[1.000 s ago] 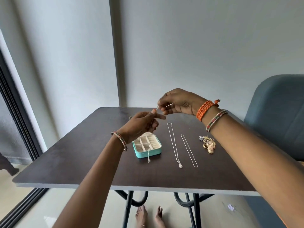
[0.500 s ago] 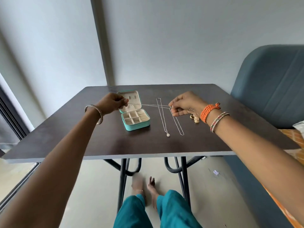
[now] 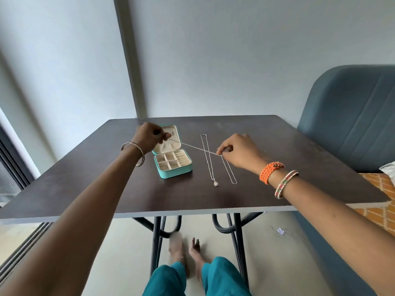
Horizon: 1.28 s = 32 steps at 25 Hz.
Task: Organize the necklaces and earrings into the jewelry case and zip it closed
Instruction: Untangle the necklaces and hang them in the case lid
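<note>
Currently a thin chain (image 3: 192, 146) is stretched taut between both hands, just above the table (image 3: 106, 184). Left hand (image 3: 149, 136) pinches one end over the open lid of the teal case (image 3: 174, 167), left of frame centre; right hand (image 3: 237, 151) pinches the other end, right of centre. Chain's long axis runs from upper left down to right, crossing above a pendant necklace (image 3: 208, 159) lying flat beside a plain necklace (image 3: 229, 170). Case lies directly under the left end, so the left hand is nearer; judged next: hook that end at the lid. Earrings not visible.
</note>
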Each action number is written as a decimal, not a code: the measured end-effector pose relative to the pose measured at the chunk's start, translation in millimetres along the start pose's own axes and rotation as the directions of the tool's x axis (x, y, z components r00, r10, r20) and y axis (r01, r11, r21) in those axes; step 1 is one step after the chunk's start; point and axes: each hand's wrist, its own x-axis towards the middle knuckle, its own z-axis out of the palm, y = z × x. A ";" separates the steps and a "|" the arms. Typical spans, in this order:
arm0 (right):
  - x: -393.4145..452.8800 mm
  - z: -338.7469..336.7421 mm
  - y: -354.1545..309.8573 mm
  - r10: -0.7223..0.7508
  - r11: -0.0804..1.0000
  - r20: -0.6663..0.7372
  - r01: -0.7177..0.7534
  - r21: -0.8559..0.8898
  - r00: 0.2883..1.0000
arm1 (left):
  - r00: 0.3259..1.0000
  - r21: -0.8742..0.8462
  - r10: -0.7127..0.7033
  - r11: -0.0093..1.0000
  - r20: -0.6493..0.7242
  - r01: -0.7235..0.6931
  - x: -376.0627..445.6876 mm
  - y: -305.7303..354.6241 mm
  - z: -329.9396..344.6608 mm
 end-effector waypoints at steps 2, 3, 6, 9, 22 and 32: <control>-3.9 -0.4 0.5 -0.009 0.996 -0.014 0.008 -0.089 1.000 | 0.990 0.096 0.048 0.994 0.131 -0.060 4.8 1.2 -0.1; -6.5 -0.9 1.0 -0.013 0.991 -0.025 0.009 -0.133 1.000 | 0.974 0.139 0.061 0.986 0.220 -0.093 7.0 2.6 -0.4; -11.5 -2.9 1.1 -0.058 0.967 -0.042 0.046 -0.250 0.997 | 0.943 0.145 0.095 0.978 0.318 -0.148 15.3 9.1 -1.6; -13.0 -4.0 -2.1 -0.101 0.931 -0.022 0.087 -0.355 0.995 | 0.952 0.122 0.129 0.978 0.279 -0.168 25.5 14.1 -0.9; -13.2 29.7 -37.9 0.058 0.996 0.094 -0.051 -0.077 0.994 | 0.982 0.275 0.096 0.951 0.165 -0.139 93.1 43.8 48.9; -19.4 73.1 -56.3 0.035 0.976 0.091 -0.015 -0.217 0.995 | 0.951 0.449 0.055 0.872 0.306 -0.195 85.4 20.4 90.1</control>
